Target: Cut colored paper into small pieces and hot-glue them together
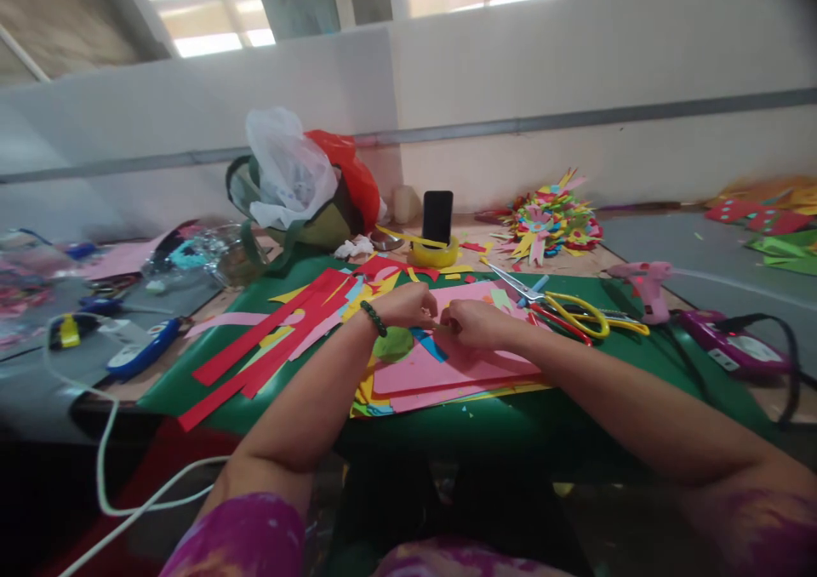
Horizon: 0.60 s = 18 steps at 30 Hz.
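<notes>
My left hand (408, 305), with a dark bead bracelet on the wrist, and my right hand (476, 322) meet over a stack of pink paper sheets (459, 368) on the green mat (191, 381). Both hands are closed in a pinch on a small piece of paper between them; its colour and shape are mostly hidden by the fingers. A green paper round (392, 345) and a blue scrap (427, 343) lie just below the hands. Long red paper strips (268, 339) lie to the left.
Yellow-handled scissors (574, 309) and a red-handled pair lie right of my hands. A pink glue gun (644, 283), a purple device (734, 343), a phone on a yellow tape roll (437, 237), a colourful paper flower pile (552, 219), bags (299, 185) and a power strip (140, 347) surround the mat.
</notes>
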Available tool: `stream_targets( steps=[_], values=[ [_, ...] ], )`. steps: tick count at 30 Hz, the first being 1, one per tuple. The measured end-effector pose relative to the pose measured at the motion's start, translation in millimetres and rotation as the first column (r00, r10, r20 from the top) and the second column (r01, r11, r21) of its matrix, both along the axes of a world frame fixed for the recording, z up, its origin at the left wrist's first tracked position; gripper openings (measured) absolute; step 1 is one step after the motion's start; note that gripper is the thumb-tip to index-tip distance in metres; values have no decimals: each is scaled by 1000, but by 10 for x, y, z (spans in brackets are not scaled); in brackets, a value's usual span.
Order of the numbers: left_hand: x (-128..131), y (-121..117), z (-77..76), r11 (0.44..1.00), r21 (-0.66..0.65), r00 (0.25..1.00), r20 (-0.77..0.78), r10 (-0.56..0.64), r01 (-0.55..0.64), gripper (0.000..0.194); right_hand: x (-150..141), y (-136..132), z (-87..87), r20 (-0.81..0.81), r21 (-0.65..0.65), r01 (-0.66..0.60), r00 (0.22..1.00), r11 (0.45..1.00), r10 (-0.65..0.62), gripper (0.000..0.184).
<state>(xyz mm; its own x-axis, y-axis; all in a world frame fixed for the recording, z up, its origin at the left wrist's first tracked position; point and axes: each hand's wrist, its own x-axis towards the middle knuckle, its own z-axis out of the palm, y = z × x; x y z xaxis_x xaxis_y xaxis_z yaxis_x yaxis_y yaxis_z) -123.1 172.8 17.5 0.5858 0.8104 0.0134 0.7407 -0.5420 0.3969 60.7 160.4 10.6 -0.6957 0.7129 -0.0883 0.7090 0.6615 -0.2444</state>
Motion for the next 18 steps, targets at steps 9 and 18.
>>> stream_targets(
  steps=[9, 18],
  values=[
    [119, -73, 40, 995, 37, 993, 73, 91, -94, 14, 178, 243, 65, -226, 35, 11, 974, 999, -3, 25],
    [226, -76, 8, 982, 7, 955, 234, 179, -186, 22, 334, 482, 14, -566, -197, -61, 822, 979, -62, 36]
  ],
)
